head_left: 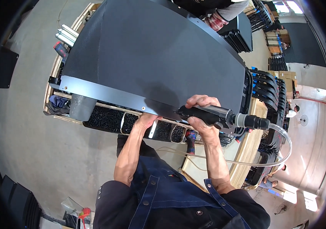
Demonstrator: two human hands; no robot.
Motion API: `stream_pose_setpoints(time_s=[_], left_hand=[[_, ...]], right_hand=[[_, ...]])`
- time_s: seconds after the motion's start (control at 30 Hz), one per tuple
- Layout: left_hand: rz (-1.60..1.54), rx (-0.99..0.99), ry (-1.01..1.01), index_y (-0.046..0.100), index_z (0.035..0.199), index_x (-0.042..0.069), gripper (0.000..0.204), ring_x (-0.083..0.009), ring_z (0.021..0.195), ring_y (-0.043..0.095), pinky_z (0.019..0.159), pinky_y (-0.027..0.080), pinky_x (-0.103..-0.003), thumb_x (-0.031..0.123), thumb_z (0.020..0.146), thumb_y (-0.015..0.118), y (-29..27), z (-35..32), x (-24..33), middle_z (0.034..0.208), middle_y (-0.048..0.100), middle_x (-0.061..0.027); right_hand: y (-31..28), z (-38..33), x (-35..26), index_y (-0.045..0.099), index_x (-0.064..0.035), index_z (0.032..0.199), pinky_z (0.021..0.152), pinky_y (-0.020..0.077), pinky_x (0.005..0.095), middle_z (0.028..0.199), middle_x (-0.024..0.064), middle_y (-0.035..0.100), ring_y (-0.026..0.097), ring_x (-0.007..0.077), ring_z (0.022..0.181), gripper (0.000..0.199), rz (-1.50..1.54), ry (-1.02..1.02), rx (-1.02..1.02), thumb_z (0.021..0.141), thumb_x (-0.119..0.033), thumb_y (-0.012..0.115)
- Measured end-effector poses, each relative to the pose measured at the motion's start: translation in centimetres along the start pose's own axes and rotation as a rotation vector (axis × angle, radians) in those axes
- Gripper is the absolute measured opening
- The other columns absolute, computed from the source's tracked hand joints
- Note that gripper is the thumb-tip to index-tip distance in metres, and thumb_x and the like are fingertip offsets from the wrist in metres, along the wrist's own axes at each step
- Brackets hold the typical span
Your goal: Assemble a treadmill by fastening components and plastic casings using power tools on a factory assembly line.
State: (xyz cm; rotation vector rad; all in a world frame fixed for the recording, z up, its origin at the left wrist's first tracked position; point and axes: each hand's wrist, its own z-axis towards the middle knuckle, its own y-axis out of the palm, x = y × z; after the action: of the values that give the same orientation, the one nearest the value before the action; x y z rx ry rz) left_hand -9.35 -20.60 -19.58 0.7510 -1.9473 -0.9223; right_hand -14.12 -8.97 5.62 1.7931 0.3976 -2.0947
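Observation:
A large dark grey panel (163, 53) lies in front of me, with a silver metal strip (105, 91) along its near edge. My left hand (146, 120) reaches to the underside of that strip; its fingers are mostly hidden there. Above the near edge, further right, my right hand (207, 131) is closed around a black air-powered tool (212, 114). The tool's front end points left, over the strip. A clear hose (287, 143) runs from its back end and loops down beneath my right forearm.
Below the strip, a wooden-framed tray holds several compartments of black screws (105, 117). A grey cup (82, 107) stands at its left, and a power driver (190, 142) hangs by its right end. Across the panel is another person's arm (218, 19). Stacked black parts (264, 91) stand at right.

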Motion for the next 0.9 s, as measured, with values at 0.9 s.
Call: stream_pose_setpoints(time_s=[0.9], left_hand=[[0.04, 0.139, 0.278, 0.068, 0.105, 0.003, 0.014, -0.0159, 0.074, 0.065, 0.065, 0.053, -0.029, 0.011, 0.094, 0.063, 1.5, -3.3, -2.3, 0.083, 0.067, -0.005]], right_hand=[[-0.4, 0.9, 0.3, 0.057, -0.0045, 0.127, 0.098, 0.0543, 0.0473, 0.136, 0.0197, 0.055, 0.066, 0.0307, 0.109, 0.059, -0.044, -0.075, -0.033, 0.076, -0.012, 0.086]])
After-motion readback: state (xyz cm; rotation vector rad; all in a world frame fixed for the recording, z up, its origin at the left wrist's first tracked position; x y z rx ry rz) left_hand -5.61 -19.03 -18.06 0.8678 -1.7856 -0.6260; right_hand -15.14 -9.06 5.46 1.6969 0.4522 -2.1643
